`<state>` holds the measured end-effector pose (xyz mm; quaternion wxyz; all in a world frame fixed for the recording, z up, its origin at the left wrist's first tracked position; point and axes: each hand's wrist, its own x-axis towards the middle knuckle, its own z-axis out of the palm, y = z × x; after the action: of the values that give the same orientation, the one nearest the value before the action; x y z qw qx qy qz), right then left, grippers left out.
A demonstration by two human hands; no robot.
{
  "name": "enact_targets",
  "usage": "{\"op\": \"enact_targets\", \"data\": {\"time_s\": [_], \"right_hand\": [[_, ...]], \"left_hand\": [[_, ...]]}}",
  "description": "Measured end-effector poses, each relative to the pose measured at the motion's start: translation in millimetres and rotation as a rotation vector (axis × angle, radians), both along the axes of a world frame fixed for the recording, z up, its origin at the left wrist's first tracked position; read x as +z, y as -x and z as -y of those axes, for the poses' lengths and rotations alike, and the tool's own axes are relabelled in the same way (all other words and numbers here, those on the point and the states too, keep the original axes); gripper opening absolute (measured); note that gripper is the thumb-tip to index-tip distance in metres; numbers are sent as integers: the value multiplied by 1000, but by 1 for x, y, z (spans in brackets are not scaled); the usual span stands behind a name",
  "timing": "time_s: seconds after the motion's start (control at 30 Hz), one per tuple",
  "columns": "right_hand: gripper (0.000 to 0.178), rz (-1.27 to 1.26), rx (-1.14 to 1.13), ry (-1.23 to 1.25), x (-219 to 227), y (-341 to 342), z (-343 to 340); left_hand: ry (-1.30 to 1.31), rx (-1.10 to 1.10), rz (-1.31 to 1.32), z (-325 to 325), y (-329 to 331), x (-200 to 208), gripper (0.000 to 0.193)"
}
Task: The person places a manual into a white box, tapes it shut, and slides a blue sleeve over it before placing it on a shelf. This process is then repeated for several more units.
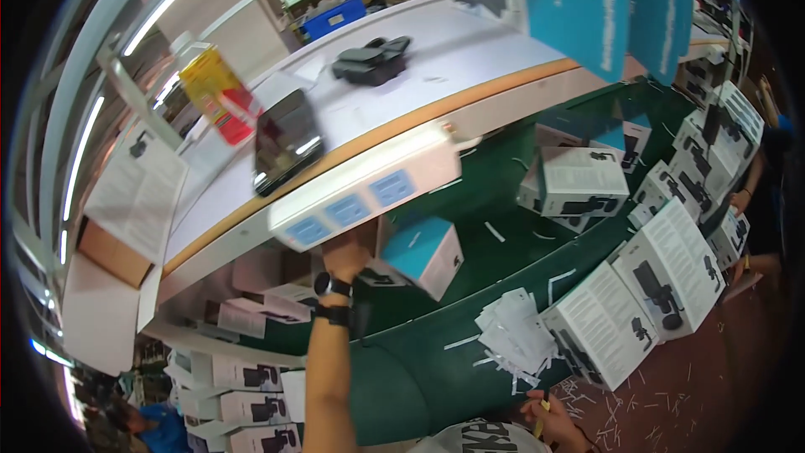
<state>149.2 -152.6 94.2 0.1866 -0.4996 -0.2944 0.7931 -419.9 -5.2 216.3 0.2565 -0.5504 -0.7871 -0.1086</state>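
Note:
My left hand (345,257) reaches forward under the shelf edge, with a dark watch and a black band on the wrist. Its fingers are hidden behind a white power strip (365,189), so I cannot tell whether they hold anything. Just right of it lies a white and blue carton (423,256) on the green belt. Low in the view, my right hand (558,424) is closed around a slim yellow tool (542,418) with a dark tip. Above that hand sits a pile of white paper slips (516,327).
On the white shelf (453,59) are a phone (289,141), a black device (371,61), a yellow and red bottle (216,88) and blue boxes (579,4). Printed cartons (633,298) stand at right; others (254,407) are stacked lower left. Co-workers' hands (741,200) show far right.

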Motion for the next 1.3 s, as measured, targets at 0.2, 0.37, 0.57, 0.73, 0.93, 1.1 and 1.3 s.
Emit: {"op": "enact_targets", "data": {"time_s": [0.2,0.37,0.57,0.73,0.93,1.1,1.3], "right_hand": [[29,-93,442,-388,7,105,-34],[45,-165,276,-900,35,211,-53],[51,-70,408,-1000,27,307,-37],[47,8,344,-932,9,306,-9],[44,112,275,-849,44,281,-7],[44,73,234,-759,55,242,7],[50,133,316,-853,46,217,27]], "left_hand": [[326,-6,243,101,41,-15,26],[-65,-293,379,240,-23,29,47],[-32,-226,452,355,-63,2,55],[-428,293,764,426,-54,-100,47],[234,963,561,477,-36,-181,43],[183,1112,635,481,-19,-186,44],[-138,853,856,518,0,-187,36]]}}
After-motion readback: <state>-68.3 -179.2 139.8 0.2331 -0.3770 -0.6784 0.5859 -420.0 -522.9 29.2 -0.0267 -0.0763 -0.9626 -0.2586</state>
